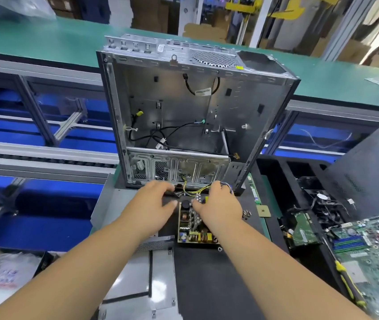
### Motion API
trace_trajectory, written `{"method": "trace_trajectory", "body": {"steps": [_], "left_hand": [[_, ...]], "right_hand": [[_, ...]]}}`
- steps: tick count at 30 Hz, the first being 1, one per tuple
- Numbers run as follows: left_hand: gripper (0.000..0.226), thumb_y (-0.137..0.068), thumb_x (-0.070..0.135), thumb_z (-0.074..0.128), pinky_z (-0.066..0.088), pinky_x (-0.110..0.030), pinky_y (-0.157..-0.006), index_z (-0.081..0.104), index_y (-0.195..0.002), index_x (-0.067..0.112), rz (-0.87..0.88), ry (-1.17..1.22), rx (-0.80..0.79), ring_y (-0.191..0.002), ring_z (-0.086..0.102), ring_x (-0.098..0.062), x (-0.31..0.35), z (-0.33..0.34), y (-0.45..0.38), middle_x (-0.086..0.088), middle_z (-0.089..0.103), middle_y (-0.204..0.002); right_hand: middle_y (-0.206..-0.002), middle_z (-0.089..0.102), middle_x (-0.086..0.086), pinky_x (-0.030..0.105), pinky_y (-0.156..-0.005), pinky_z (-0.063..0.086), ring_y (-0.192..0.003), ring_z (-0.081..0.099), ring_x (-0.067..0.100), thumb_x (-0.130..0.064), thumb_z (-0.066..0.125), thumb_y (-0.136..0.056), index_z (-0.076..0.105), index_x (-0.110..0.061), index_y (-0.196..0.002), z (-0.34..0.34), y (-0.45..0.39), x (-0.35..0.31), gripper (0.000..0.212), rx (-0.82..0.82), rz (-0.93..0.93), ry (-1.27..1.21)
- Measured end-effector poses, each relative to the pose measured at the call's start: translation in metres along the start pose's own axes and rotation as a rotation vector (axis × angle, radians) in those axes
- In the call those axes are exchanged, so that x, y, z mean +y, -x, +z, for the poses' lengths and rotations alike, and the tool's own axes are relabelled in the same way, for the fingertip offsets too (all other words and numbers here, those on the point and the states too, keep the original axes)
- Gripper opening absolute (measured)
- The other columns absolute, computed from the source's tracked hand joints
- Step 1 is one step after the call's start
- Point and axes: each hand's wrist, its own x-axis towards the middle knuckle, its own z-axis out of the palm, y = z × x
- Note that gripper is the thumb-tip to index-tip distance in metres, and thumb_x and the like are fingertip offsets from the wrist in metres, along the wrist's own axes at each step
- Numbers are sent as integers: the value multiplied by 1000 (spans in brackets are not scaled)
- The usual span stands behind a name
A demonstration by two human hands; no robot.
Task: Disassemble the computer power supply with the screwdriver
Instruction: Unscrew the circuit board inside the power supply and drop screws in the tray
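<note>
The power supply board (195, 229), bare with coils and capacitors showing, lies on a black mat in front of the open computer case (184, 107). Yellow and black wires (194, 190) run from its far end toward the case. My right hand (218, 204) grips that far end, thumb on the components and fingers curled over the wire bundle. My left hand (154, 202) rests with spread fingers on a dark part just left of the wires, holding nothing I can make out. The yellow-and-black screwdriver (345, 280) lies at the right on a motherboard (373, 245).
A few loose screws (246, 213) lie right of the board. Grey metal panels (137, 285) lie on the near left. A dark case cover (368, 172) leans at the right above loose parts. A green conveyor (45, 40) runs behind the case.
</note>
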Motion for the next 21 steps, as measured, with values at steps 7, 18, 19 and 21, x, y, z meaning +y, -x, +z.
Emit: {"method": "trace_trajectory", "body": {"steps": [7, 18, 19, 21], "left_hand": [[32, -75, 59, 71, 44, -20, -74, 57, -93, 36, 148, -197, -243, -84, 52, -1, -36, -32, 28, 18, 54, -90], [28, -88, 28, 53, 34, -23, -70, 60, -113, 38, 303, -596, -337, -100, 55, -9, -50, -37, 34, 17, 59, -113], [29, -89, 26, 52, 33, -24, -69, 60, -114, 38, 300, -612, -313, -100, 56, -11, -51, -37, 34, 16, 59, -114], [29, -90, 25, 51, 33, -24, -69, 60, -114, 37, 286, -617, -269, -100, 56, -11, -56, -38, 34, 16, 59, -114]], "right_hand": [[-129, 48, 8, 32, -61, 39, -105, 60, 28, -63, 59, -87, 39, -14, -132, 20, -3, -18, 69, -50, -5, 50], [-129, 49, 9, 33, -62, 44, -106, 61, 27, -64, 59, -87, 37, -12, -129, 22, -5, -19, 71, -71, 29, 60], [-130, 48, 10, 34, -64, 45, -108, 60, 28, -66, 58, -87, 37, -12, -130, 21, -4, -20, 73, -76, 29, 69], [-135, 46, 12, 36, -71, 48, -116, 56, 29, -71, 50, -88, 33, -10, -138, 18, -3, -21, 81, -104, 31, 103]]}}
